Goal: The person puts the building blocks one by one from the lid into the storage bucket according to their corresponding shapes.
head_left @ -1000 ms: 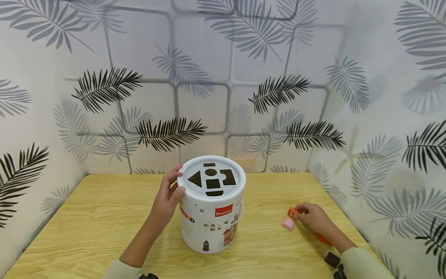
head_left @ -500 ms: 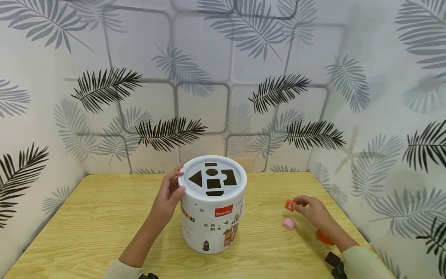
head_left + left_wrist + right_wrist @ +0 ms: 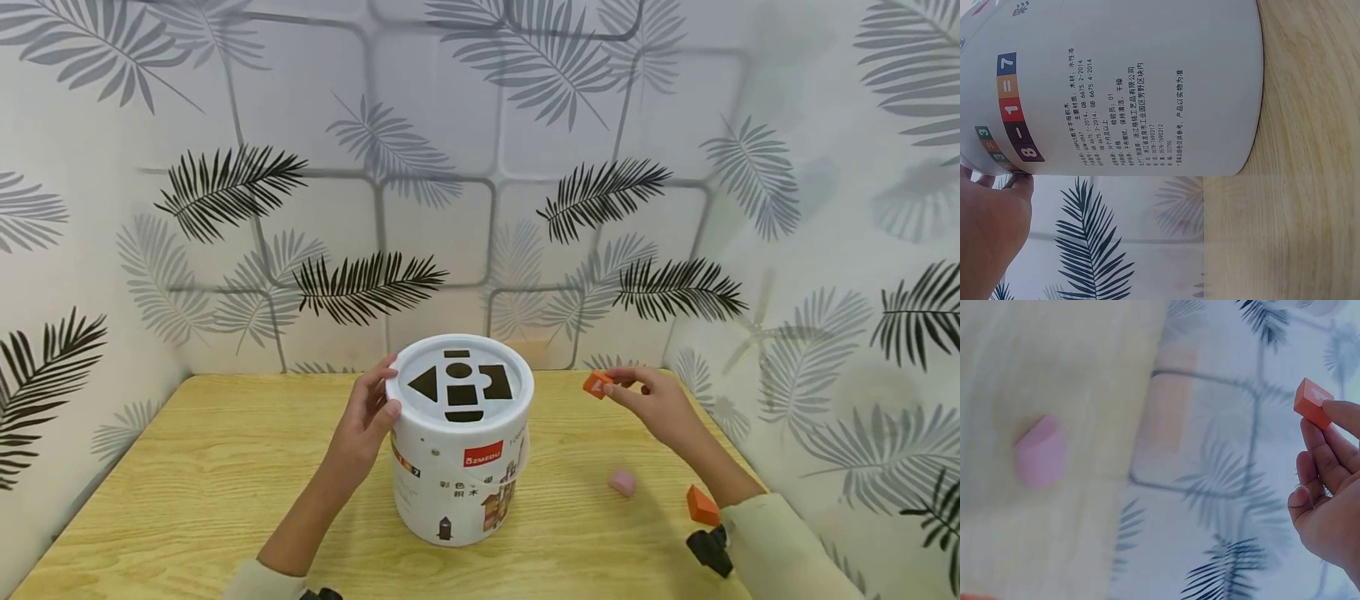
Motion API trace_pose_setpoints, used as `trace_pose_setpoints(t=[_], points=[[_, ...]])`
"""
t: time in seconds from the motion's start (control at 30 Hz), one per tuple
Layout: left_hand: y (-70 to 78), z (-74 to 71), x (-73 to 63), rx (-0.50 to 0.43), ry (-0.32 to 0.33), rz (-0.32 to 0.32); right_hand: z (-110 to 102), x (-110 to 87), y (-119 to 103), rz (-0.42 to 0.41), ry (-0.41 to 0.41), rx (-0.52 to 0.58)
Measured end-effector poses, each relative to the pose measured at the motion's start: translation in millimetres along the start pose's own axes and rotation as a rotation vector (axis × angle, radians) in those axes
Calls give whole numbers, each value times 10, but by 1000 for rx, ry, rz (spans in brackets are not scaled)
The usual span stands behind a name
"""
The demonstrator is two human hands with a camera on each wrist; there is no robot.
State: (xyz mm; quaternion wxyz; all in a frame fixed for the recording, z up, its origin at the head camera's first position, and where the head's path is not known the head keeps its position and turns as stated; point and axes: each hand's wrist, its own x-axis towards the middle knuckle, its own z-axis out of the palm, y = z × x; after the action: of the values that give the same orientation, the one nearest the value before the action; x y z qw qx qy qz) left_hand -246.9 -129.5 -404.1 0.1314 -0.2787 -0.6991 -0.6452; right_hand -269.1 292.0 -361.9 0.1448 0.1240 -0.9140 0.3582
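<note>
A white bucket stands upright on the wood-grained desk, around the middle, with printing on its side that includes a red label and, in the left wrist view, the coloured sum "8 − 1 = 7". Its white lid has dark cut-outs: a triangle on the left, a notched shape on the right, and a circle, a square and narrower slots between them.

The left hand grips the bucket's left side at the rim, its fingers curled against the edge and the thumb on the near side.

The right hand pinches a small orange block between thumb and fingers, in the air to the right of the bucket and apart from it; a pale mark shows on one face.

On the desk, nearer than that hand, lies a pink block with a rounded side. Farther right, an orange wedge lies close to the right sleeve and a black wrist device. Leaf-patterned walls rise behind and beside the desk.
</note>
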Motion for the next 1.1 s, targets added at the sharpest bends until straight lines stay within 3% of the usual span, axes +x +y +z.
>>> trace_pose_setpoints(t=[0.2,0.37,0.57,0.83,1.1], points=[[2,13,19,-19,6,0,-6,168,-482,-106,2,44],[-8,21,23,-27,-2,0,50,297,-828,-130,-51,72],[-12,-17,3,-20,1,-3,263,519,-1136,-155,-127,83],[10,-31,3,-17,-7,5,544,782,-1340,-209,-192,38],[11,-29,-2,-24,-3,1,771,960,-1348,-268,-218,53]])
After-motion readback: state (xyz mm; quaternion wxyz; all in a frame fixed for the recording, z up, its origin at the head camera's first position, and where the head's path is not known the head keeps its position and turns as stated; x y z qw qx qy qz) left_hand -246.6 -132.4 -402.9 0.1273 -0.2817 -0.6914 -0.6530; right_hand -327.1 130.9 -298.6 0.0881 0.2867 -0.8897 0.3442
